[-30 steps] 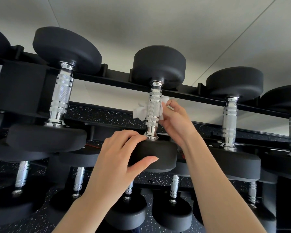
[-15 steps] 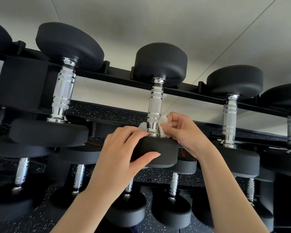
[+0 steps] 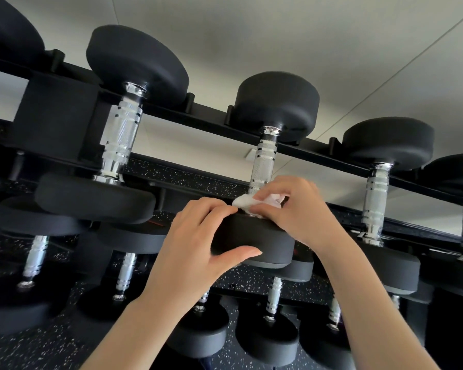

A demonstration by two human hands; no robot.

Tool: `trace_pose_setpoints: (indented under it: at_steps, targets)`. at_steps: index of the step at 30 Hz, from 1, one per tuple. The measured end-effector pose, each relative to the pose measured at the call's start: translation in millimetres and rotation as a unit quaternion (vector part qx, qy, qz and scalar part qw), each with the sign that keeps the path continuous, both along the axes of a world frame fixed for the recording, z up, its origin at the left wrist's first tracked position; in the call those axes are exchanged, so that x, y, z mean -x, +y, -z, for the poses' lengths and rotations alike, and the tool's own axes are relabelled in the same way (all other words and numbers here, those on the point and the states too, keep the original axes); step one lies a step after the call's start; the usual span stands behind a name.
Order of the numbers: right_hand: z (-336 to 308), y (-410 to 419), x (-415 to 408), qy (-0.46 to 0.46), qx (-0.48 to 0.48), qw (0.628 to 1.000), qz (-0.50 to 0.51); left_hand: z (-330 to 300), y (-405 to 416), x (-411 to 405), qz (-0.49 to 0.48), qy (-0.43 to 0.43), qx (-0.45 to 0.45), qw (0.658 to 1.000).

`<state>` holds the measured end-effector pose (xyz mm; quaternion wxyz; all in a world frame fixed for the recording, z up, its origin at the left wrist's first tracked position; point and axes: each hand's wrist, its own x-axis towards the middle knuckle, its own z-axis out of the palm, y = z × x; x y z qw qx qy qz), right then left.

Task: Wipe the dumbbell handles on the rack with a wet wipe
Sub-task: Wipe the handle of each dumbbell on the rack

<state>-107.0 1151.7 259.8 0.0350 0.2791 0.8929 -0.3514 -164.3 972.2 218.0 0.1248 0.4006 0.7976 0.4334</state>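
Note:
A black dumbbell with a knurled chrome handle point(image 3: 263, 162) lies across the top tier of the black rack point(image 3: 203, 120). My left hand point(image 3: 195, 249) grips its near black head point(image 3: 254, 240), fingers over the top and thumb underneath. My right hand point(image 3: 294, 209) pinches a crumpled white wet wipe point(image 3: 245, 202) around the lowest part of that handle, right above the near head. The handle's bottom end is hidden by the wipe and my fingers.
Other dumbbells sit on the same tier, one to the left point(image 3: 120, 137) and one to the right point(image 3: 376, 193). Lower tiers hold several smaller dumbbells point(image 3: 273, 335). A speckled black floor point(image 3: 32, 351) lies below and a pale wall stands behind the rack.
My right hand slid the wipe down the handle from its middle to the bottom end by the near head. My left hand kept its grip on the head.

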Motion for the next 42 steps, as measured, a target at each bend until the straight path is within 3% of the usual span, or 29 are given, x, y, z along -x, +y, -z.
trace_pose_setpoints:
  at_steps: [8,16,28,38,42]
  targets:
    - [-8.1,-14.5,29.5,-0.132,-0.208,0.958,-0.147,4.1,2.2,0.8,-0.012,0.011,-0.040,0.999]
    - [-8.6,-10.5,31.7,-0.168,-0.170,0.962,-0.129,5.8,1.1,2.2,-0.007,0.007,-0.050,0.999]
    - [-1.7,-5.7,58.2,-0.119,-0.329,0.930,-0.114,13.2,2.8,4.7,-0.008,0.015,-0.051,0.999]
    - [1.6,15.6,91.5,-0.032,-0.432,0.901,-0.020,13.3,2.7,6.7,-0.007,0.024,-0.050,0.998]
    - [4.3,19.3,86.9,0.014,-0.347,0.937,0.029,11.8,2.3,9.1,0.003,0.024,-0.047,0.999]
